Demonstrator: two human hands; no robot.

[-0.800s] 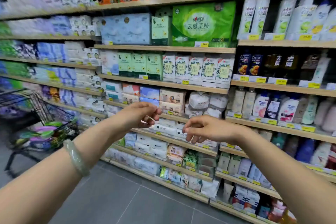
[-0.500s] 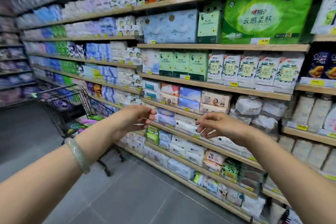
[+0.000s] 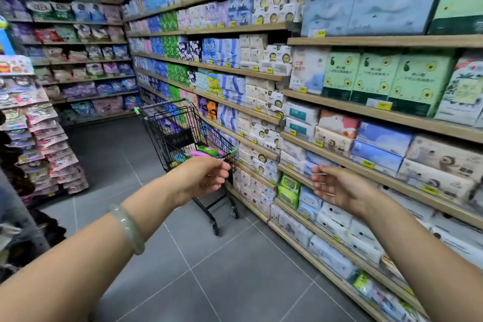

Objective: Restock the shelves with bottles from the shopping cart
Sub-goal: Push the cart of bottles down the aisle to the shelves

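Observation:
A black wire shopping cart [image 3: 167,128] stands in the aisle ahead of me, close against the shelving on the right. Pink, green and blue bottles [image 3: 206,152] lie in its basket. My left hand [image 3: 202,178] is stretched out in front of the cart's near corner, fingers loosely curled and holding nothing; a pale bangle sits on that forearm. My right hand [image 3: 339,187] is held out level with it, fingers relaxed and empty, in front of the lower shelves.
Wooden shelves [image 3: 366,110] packed with tissue packs run along the right. More shelving [image 3: 86,78] closes the aisle's far end. A rack of hanging packets [image 3: 41,138] stands at the left. Grey tiled floor [image 3: 209,269] lies open between me and the cart.
The view has swung left, bringing the cart from the far left to the centre. Both hands stay raised and empty, now spread further apart.

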